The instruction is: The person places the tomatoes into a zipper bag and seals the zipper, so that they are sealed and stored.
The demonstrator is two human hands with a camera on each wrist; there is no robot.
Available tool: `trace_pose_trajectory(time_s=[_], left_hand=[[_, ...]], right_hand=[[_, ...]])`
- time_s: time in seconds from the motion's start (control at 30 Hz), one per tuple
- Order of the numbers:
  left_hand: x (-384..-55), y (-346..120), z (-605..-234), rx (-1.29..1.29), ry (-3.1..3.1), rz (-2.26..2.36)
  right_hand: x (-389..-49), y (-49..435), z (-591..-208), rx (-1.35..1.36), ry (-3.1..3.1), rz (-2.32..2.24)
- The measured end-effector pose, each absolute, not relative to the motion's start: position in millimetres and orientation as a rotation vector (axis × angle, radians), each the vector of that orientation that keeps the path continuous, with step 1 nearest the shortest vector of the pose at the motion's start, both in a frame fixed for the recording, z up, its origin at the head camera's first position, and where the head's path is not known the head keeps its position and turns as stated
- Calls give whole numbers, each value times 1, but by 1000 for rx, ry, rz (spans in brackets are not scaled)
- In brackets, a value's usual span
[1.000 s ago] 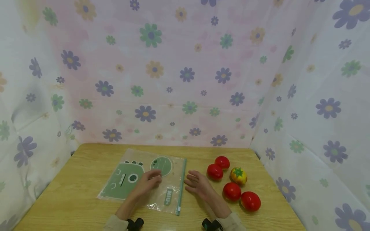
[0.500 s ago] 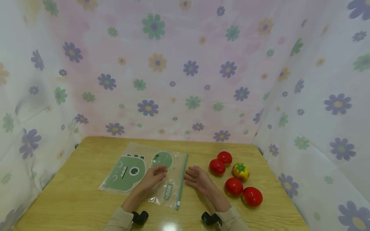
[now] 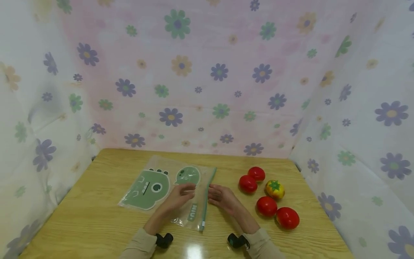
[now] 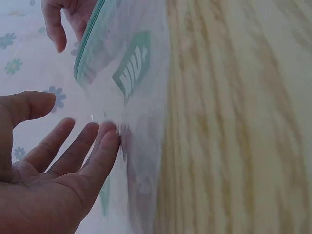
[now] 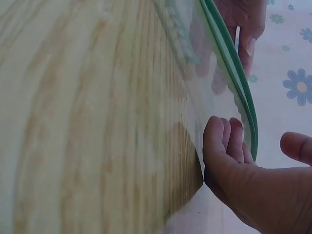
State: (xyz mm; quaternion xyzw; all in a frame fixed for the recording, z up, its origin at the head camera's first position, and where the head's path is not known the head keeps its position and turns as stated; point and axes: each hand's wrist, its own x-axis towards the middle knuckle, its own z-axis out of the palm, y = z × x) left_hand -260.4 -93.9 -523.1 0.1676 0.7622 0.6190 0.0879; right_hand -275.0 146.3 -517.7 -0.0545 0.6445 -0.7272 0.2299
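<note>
A clear zip bag point(image 3: 199, 201) with a green one-eyed monster print point(image 3: 145, 190) lies flat for the most part on the table. Its green zip strip point(image 3: 207, 201) runs down the right side, a white slider at the near end. My left hand point(image 3: 179, 199) is over the bag, fingers loosely bent and thumb apart, fingertips right at the plastic point(image 4: 139, 161). At the zip edge is my right hand point(image 3: 224, 198), its fingers point(image 5: 222, 146) against the bag's edge with the thumb held away. The strip stands raised and bowed there in the right wrist view.
To the right lie several shiny red tomato-like pieces point(image 3: 266, 206) and a yellow-and-red one with a green leafy top point(image 3: 275, 189). Flower-patterned cloth point(image 3: 220, 90) walls in the wooden table point(image 3: 87, 205) at the back and both sides.
The head view has tilted down a little, so the whole scene sits higher. My right fingers have come in to the zip edge, which now bows up there. The tomato-like pieces stay put.
</note>
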Motion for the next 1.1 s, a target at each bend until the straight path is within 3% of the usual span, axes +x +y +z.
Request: trace_pose_trajectory(time_s=[1.1], left_hand=[[-257, -65, -520, 145, 2234, 2000]], right_hand=[[-270, 122, -521, -472, 2041, -1838]])
